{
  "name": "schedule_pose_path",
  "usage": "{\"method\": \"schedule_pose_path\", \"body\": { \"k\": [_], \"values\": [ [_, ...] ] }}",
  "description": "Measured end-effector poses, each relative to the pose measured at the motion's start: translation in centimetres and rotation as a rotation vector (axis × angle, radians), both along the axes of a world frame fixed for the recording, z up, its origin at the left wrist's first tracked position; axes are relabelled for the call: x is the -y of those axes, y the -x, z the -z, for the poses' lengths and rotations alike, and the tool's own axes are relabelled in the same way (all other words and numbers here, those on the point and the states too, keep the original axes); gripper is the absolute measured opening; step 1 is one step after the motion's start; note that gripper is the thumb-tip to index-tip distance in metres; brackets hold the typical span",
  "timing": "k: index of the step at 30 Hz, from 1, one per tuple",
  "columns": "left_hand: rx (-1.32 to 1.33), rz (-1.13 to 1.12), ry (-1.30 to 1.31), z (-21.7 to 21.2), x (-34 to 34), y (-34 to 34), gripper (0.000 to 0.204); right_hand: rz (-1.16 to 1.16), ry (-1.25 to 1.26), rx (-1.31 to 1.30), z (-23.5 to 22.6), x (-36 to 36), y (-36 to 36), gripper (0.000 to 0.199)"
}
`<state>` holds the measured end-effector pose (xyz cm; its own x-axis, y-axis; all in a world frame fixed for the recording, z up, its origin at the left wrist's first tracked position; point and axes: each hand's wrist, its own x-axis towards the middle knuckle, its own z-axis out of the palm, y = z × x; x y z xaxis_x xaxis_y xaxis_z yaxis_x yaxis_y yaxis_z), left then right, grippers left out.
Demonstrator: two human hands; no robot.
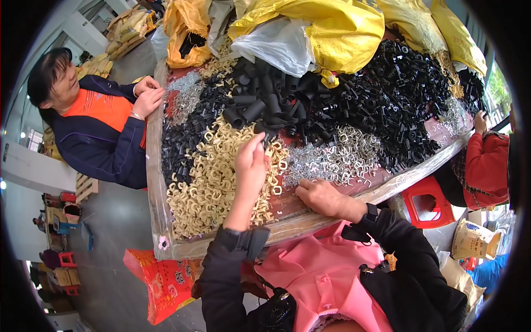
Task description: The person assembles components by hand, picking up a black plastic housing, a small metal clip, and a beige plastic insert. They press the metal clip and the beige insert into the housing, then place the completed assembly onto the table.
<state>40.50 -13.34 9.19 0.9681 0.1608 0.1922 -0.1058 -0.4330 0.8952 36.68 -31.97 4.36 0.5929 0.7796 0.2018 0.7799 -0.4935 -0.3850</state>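
Note:
My left hand reaches over the pile of cream-coloured plastic clips, its fingers pressed together. At their tips is a small black plastic piece, just below the heap of black tubes. My right hand is low over the table's near side, fingers curled together beside the small silver screws. Whatever it pinches is hidden or too small to make out. Metal U-shaped clips lie just beyond that hand.
Yellow sacks and a white plastic bag lie at the table's far side. Small black parts cover the right. A wooden rim edges the table. Co-workers stand left and right; a red stool stands below.

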Motion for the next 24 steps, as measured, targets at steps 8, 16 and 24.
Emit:
{"method": "schedule_pose_path", "body": {
  "k": [8,16,24],
  "values": [
    [-0.475,0.100,1.103,1.8,-2.3,9.4,0.027,0.021,-0.024,0.032,0.2,-0.9,-0.2,0.009],
    [-0.527,0.094,1.287,2.4,-1.4,11.6,0.026,0.022,0.001,0.079,0.8,-1.2,-0.1,0.008],
    [-0.514,0.080,1.469,4.5,-0.2,12.1,0.029,0.113,-0.126,-0.009,-0.1,-0.6,0.2,0.010]
  ]
}}
